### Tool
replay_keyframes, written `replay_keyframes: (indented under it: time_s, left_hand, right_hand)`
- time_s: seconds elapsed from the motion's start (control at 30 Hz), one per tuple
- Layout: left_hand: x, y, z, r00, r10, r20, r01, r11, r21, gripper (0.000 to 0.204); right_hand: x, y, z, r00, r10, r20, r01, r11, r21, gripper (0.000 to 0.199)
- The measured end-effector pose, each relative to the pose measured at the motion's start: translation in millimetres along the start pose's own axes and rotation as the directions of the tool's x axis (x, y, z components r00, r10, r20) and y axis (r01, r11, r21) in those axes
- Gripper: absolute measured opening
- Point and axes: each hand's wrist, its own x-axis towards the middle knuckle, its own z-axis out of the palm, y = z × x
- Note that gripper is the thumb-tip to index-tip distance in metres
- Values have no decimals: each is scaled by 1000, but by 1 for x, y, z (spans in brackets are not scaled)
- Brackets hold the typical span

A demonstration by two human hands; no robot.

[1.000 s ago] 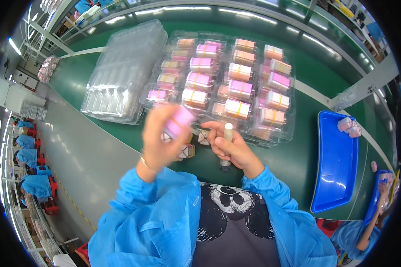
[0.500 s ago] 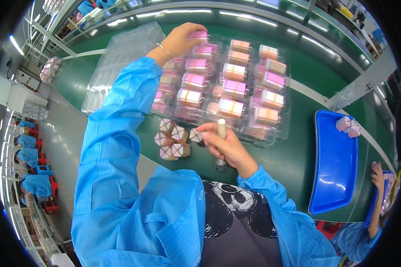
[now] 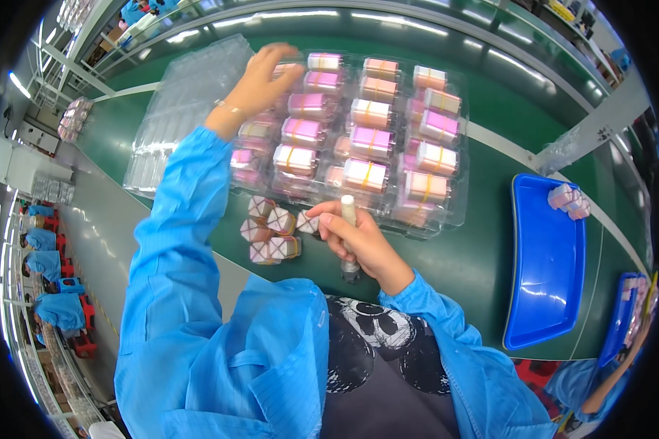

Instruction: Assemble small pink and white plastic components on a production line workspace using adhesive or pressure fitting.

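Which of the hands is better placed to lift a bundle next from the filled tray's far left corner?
The left hand, likely: it is over that corner of the filled tray. The right hand is by the near edge, gripping a pale tube-shaped tool, so seems less free.

L hand & R hand bare. Thin gold-tone L-wrist bracelet. Bright blue jacket, worn open, faint thin lines, long loose sleeves, gathered cuffs. Underneath, dk grey shirt w/ big blk/wht print up top.
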Motion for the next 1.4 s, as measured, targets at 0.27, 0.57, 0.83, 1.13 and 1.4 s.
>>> replay_keyframes:
  time_s: [0.27,0.57,0.83,1.13,1.4]
  left_hand:
    - [-87,58,-22,951,-147,270,211,952,-224,35]
    - [-78,51,-8,965,-105,239,152,971,-184,37]
    - [-72,46,-10,968,-84,237,96,994,-42,32]
    - [-100,86,-21,880,-470,70,234,300,-925,38]
    - [-124,128,-15,905,-380,190,145,-144,-979,40]
  right_hand:
    - [3,5,0,999,-15,-29,16,999,37,33]
    - [4,8,1,997,-45,-57,46,999,27,36]
    - [5,9,0,997,-56,-48,58,997,51,30]
    - [5,10,-1,996,-46,-71,48,998,31,36]
    - [4,8,1,996,-21,-82,26,998,60,33]
